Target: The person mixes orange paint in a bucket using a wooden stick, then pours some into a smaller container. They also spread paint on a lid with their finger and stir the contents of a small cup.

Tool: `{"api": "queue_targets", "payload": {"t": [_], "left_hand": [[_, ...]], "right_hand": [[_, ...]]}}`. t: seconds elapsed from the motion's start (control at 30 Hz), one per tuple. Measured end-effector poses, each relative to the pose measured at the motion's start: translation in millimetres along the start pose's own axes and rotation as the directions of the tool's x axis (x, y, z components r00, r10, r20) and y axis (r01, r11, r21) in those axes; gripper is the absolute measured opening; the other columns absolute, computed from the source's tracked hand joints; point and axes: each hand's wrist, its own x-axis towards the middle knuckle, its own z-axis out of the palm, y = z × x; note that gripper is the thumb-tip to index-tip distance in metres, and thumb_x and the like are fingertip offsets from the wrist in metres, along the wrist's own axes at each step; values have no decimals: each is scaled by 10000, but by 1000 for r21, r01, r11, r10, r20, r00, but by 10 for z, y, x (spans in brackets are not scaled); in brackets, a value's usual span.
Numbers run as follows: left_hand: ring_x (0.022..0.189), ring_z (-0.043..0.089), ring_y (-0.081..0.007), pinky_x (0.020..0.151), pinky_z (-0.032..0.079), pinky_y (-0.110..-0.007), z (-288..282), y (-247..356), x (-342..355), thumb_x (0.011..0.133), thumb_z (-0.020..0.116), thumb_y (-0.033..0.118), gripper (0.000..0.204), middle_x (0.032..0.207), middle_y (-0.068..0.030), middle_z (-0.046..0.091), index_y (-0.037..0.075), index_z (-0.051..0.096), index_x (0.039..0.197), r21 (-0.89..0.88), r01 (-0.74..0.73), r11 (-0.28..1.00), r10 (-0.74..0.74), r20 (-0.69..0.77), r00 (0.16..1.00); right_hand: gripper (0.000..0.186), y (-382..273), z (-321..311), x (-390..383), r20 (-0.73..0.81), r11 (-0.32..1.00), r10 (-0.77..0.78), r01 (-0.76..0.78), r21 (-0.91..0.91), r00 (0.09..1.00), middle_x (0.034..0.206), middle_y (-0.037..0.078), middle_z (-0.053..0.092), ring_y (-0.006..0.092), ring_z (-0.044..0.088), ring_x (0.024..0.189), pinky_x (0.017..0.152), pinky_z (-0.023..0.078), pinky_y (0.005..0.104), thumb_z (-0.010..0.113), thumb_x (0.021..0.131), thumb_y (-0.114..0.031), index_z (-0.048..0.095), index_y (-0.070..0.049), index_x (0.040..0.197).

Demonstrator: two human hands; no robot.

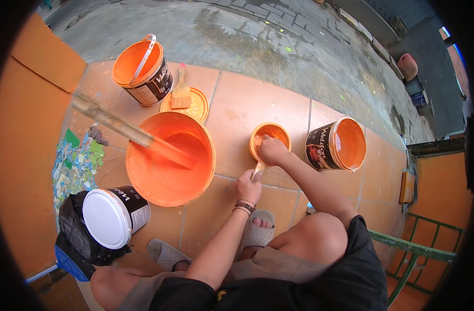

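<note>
My left hand (249,187) is closed round the handle of an orange-stained water dipper (271,128), just above the tiles. Inside the dipper's bowl are the fingers of my right hand (273,151), which look curled; their tips and anything in them are hidden. Orange paint smears the bowl's inner wall. Left of my hands stands a big bucket (164,193) of orange paint, a wooden stick (115,122) leaning in it. To the right, an open paint pail (334,144) coated orange inside lies tipped toward me or stands tilted; I cannot tell which.
Another open pail (142,72) with a raised handle stands at the far left. Beside it a paintbrush (181,95) rests on an orange lid (197,108). A white-lidded pail (108,218) and black plastic bag (73,220) are near left. A green metal rail (410,245) is at right.
</note>
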Motion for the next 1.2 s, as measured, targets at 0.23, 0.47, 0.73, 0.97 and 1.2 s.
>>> {"api": "queue_targets", "payload": {"t": [0.23, 0.47, 0.73, 0.97, 1.2], "left_hand": [[743, 643, -334, 685, 497, -404, -29, 63, -11, 812, 636, 268, 261, 784, -184, 655, 43, 664, 941, 78, 5, 997, -4, -20, 1000], [746, 644, -332, 681, 497, -396, 9, 58, -18, 818, 634, 264, 254, 783, -186, 654, 45, 664, 944, 34, -16, 999, 17, -13, 1000], [711, 644, -309, 666, 496, -381, 30, -30, 24, 817, 646, 270, 253, 756, -171, 653, 40, 670, 920, 29, 13, 1000, -12, -20, 1000], [723, 644, -311, 676, 496, -382, 22, 56, -15, 805, 655, 272, 258, 767, -171, 655, 39, 670, 915, 44, -51, 998, 53, -38, 998], [776, 643, -325, 712, 492, -392, -5, 16, 7, 808, 652, 270, 270, 813, -188, 656, 41, 664, 950, 56, 10, 998, -10, -10, 1000]], "right_hand": [[234, 15, -104, 128, 158, 1000, 20, -20, 1, 987, 875, 175, 663, 318, 650, 822, 750, 527, 384, 515, 843, -163, 666, -22, 954], [298, 302, 182, -189, -330, 650, 47, 223, 727, 943, 880, 138, 644, 227, 651, 805, 689, 527, 333, 604, 740, 17, 571, 22, 1036], [220, 474, -145, -455, -154, -806, -225, -95, 585, 962, 724, 20, 421, 182, 411, 702, 677, 354, 292, 618, 734, -278, 474, -113, 756], [183, 481, -212, -388, -223, -858, -291, -151, 491, 930, 763, 46, 479, 181, 467, 742, 663, 375, 290, 570, 789, -257, 492, -95, 758], [187, 483, 21, 44, 177, 308, 247, -250, 918, 953, 678, 116, 607, 224, 573, 634, 579, 459, 381, 676, 757, -163, 572, -17, 705]]}}
